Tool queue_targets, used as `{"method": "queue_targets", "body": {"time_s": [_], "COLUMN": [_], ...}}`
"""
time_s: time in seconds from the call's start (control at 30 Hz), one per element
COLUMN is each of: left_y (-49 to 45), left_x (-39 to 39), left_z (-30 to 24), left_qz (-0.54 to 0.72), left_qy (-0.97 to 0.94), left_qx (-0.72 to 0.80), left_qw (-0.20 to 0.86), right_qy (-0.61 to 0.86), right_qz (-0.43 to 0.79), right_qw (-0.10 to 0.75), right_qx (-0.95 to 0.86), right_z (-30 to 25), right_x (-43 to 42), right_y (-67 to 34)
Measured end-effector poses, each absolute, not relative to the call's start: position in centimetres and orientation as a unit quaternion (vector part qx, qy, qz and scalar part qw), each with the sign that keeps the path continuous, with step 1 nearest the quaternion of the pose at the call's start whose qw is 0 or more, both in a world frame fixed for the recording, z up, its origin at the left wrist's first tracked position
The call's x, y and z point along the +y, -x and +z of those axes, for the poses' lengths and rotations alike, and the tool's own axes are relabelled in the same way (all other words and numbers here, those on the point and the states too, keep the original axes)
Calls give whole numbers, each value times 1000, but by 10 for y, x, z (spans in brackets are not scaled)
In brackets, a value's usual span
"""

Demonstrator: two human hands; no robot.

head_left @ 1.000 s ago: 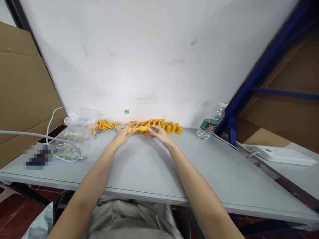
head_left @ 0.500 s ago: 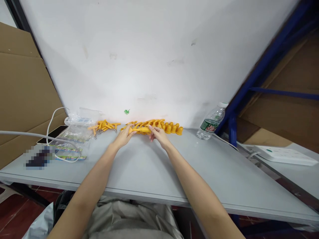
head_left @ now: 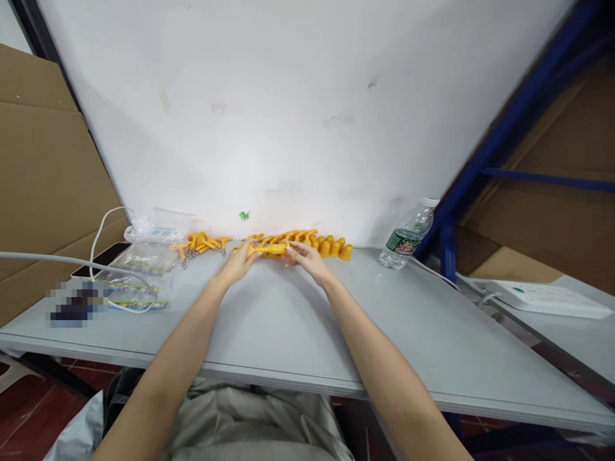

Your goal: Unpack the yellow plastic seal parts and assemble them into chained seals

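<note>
A long pile of yellow plastic parts [head_left: 307, 242] lies along the far edge of the grey table [head_left: 288, 333], against the white wall. My left hand [head_left: 239, 262] and my right hand [head_left: 309, 259] reach into the pile's front, and between them they grip one yellow ribbed piece [head_left: 271, 250], fingers pinched on its two ends. A smaller heap of yellow T-shaped parts with small chains [head_left: 202, 243] sits just left of my left hand.
Clear plastic bags [head_left: 139, 269], a white cable [head_left: 103, 224] and a dark phone [head_left: 98, 257] lie at the left. A water bottle [head_left: 407, 234] lies on its side at the right by a blue rack post [head_left: 449, 246]. A white power strip [head_left: 542, 298] sits far right.
Both hands have stayed at the pile. The fingers shifted slightly along the yellow ribbed piece; nothing else has moved.
</note>
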State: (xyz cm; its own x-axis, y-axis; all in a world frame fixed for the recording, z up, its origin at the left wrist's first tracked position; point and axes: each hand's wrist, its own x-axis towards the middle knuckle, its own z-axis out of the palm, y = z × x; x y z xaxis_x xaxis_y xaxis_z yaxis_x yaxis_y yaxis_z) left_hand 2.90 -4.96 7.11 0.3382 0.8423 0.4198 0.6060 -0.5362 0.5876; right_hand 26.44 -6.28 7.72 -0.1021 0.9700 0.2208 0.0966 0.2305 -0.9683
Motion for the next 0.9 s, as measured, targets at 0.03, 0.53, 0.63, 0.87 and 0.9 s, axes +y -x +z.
{"method": "queue_targets", "body": {"time_s": [0.03,0.53,0.63,0.87,0.9], "left_y": [-29,-30,-31,-31,-32], "left_x": [-50,-50,-51,-53,-53], "left_z": [71,72,73,74,73], "left_qz": [356,353,351,355,355], "left_qy": [-801,-806,-805,-804,-804], "left_qx": [453,448,448,448,449], "left_qw": [165,158,165,163,163], "right_qy": [443,441,446,461,462], "right_qz": [436,505,489,495,497], "right_qw": [508,465,478,485,486], "right_qx": [-596,-578,-578,-555,-550], "right_z": [77,87,88,92,92], "right_x": [-63,-73,-75,-76,-76], "right_y": [-263,-261,-260,-252,-251]}}
